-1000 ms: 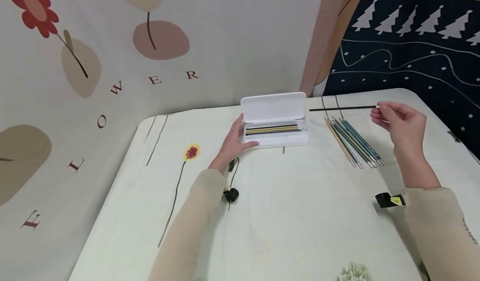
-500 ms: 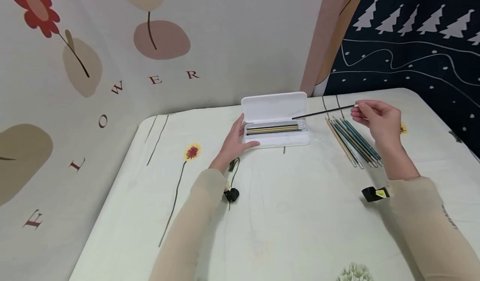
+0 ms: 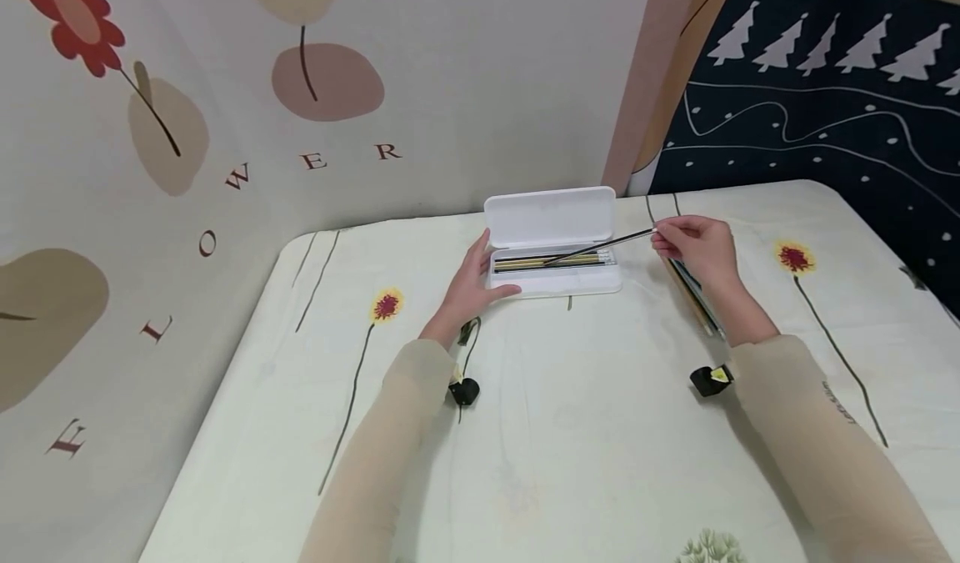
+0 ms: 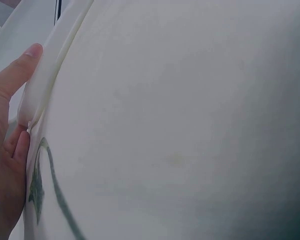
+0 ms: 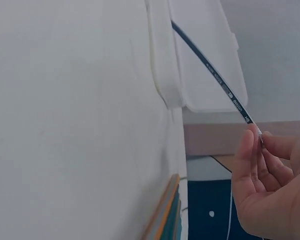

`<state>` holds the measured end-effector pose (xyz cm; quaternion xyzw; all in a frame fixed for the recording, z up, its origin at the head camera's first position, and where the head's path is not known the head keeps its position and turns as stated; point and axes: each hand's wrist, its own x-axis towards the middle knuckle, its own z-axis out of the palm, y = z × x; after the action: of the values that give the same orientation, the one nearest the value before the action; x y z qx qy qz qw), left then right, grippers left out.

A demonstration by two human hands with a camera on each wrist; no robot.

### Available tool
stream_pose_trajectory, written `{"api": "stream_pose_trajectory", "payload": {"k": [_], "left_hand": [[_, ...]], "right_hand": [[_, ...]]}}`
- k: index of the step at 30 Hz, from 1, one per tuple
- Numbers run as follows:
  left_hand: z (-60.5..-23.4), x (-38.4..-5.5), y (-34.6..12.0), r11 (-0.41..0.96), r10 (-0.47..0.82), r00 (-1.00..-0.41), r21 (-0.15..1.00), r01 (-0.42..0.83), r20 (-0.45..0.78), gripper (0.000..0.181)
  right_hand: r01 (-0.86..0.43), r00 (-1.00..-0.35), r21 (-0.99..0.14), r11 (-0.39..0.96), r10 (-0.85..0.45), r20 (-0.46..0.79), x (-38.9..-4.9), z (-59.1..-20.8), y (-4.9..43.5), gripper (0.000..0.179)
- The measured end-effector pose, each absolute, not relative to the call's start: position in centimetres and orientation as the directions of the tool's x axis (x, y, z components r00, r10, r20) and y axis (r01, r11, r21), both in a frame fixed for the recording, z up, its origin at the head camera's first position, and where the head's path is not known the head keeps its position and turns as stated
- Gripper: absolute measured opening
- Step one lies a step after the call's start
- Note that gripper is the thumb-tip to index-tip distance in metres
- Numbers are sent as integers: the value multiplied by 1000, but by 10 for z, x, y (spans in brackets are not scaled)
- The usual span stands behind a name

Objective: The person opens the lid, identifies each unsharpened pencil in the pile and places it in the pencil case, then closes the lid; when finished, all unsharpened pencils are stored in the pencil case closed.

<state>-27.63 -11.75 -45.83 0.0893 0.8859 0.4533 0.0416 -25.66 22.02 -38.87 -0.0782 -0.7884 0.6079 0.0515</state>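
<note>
An open white pencil case (image 3: 562, 284) stands at the back of the table, its lid (image 3: 550, 218) raised. Several black and yellow pencils (image 3: 521, 262) lie lengthwise inside. My left hand (image 3: 465, 286) grips the case's left end; in the left wrist view the thumb (image 4: 22, 72) overlaps the front rim. My right hand (image 3: 703, 253) pinches a dark pencil (image 5: 215, 75) by its pale end, between thumb and fingers. Slanting down to the left, that pencil has its far tip over the pencils in the case.
Several green and tan pencils (image 3: 688, 296) lie in a bundle right of the case, partly hidden beneath my right hand and wrist. A white printed cloth (image 3: 570, 429) covers the table. A hanging fabric wall (image 3: 450, 113) stands right behind the case.
My right hand has moved left and slightly down with the dark pencil, whose tip has gone from right of the case to over its inside. The left hand has stayed put.
</note>
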Motion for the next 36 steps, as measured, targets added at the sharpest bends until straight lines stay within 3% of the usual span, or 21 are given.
{"api": "stream_pose_trajectory", "payload": {"k": [14, 27, 36], "left_hand": [[-458, -276, -118, 549, 204, -979, 827, 118, 4, 113], [-456, -273, -118, 565, 191, -981, 818, 102, -9, 114], [-456, -273, -118, 551, 186, -982, 829, 96, -10, 114]], "right_hand": [[251, -968, -892, 375, 110, -226, -284, -403, 188, 37], [275, -961, -877, 394, 102, -256, -287, -413, 185, 34], [236, -971, -912, 335, 117, -209, -288, -412, 186, 34]]}}
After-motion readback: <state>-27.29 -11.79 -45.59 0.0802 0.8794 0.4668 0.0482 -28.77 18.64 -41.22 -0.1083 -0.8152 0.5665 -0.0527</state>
